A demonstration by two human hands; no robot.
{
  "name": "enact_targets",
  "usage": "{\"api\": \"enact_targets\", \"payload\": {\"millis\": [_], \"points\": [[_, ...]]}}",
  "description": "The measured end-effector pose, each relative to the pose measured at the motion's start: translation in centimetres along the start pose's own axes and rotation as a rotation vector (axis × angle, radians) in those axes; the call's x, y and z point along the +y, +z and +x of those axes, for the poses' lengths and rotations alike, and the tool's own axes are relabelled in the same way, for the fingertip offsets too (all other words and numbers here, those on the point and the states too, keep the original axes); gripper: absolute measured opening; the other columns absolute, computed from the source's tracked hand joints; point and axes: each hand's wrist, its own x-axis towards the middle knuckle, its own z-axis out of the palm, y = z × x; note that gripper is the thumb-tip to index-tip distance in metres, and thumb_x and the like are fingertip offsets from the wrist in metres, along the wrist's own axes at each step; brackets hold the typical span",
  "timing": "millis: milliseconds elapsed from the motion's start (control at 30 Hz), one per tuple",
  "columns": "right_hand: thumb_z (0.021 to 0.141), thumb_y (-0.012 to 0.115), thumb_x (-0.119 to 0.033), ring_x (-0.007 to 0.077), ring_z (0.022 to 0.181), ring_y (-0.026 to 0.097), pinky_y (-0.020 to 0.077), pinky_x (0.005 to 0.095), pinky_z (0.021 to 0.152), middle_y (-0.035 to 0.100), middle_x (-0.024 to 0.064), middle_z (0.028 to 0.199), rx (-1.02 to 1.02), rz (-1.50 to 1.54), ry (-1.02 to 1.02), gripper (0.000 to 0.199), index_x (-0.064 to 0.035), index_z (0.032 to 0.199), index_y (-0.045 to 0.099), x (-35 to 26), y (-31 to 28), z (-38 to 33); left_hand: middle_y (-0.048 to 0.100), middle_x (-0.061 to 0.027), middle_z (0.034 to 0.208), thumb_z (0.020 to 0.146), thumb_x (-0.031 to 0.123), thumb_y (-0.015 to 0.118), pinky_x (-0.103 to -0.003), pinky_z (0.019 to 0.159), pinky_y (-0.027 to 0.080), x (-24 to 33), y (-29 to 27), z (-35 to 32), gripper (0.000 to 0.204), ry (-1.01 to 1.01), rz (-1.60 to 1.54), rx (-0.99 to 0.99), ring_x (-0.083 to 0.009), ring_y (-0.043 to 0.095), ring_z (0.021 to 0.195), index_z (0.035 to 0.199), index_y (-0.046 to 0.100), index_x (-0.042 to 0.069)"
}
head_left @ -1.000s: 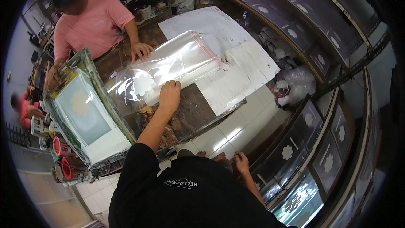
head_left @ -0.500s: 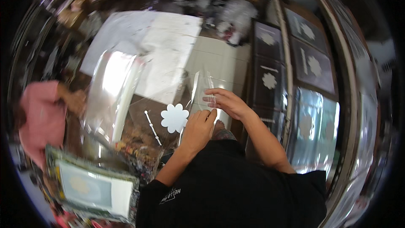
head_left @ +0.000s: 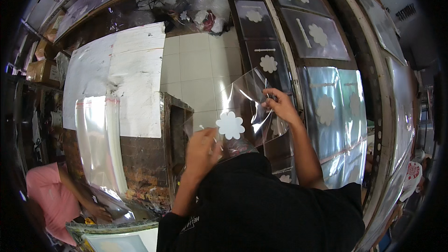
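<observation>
1. Location: The clear plastic sheet (head_left: 249, 103) hangs in the air in front of the black shirt (head_left: 266, 205), beyond the right edge of the bench (head_left: 150, 153) and partly over the tiled floor (head_left: 193, 63). The rack (head_left: 277, 24) stands to its right.
2. Right grip: The right hand (head_left: 280, 104) has its fingertips together, clamped on the sheet's right-hand margin.
3. Left grip: The left hand (head_left: 202, 151) is curled at the sheet's left end. Blur hides the fingertips; whether they are clamped or apart cannot be told.
4. Handling: Pinch only the bare margins. Apply light, even tension so that the film does not fold. Hold the fingers clear of the white eight-lobed flower (head_left: 230, 125); if the print is wet, contact could smear it. Clear the bench's right edge before turning the sheet.
5. Orientation: The long axis appears to run between the hands, rising from left to upper right. The printed part points toward the left hand; the plain end points toward the right hand.
</observation>
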Motion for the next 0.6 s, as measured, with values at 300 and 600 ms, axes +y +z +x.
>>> {"api": "enact_targets", "payload": {"millis": [300,600], "points": [[0.087,0.063,0.001,0.0259,0.109,0.069,0.0523,0.0361,0.093,0.073,0.015,0.113,0.069,-0.274,-0.093,0.038,-0.0043,0.124,0.066,3.6,1.5,12.9,0.047,-0.0265,0.141,0.088,0.007,0.068,-0.053,0.106,0.039,-10.4,-5.4,-2.9,0.048,-0.338,0.546,0.207,-0.0456,0.045,0.131,0.134,0.057,0.0],[0.089,0.067,0.004,0.0239,0.11,0.065,0.0559,0.0326,0.082,0.059,0.0135,0.131,0.589,0.369,0.061,0.047,-0.0012,0.134,0.055,15.8,-2.8,21.9,0.039,-0.0287,0.149,0.09,0.011,0.067,-0.055,0.112,0.035,-13.7,-3.1,-4.4,0.055,-0.392,0.634,0.172,-0.0484,0.039,0.138,0.141,0.047,-0.001]]}}
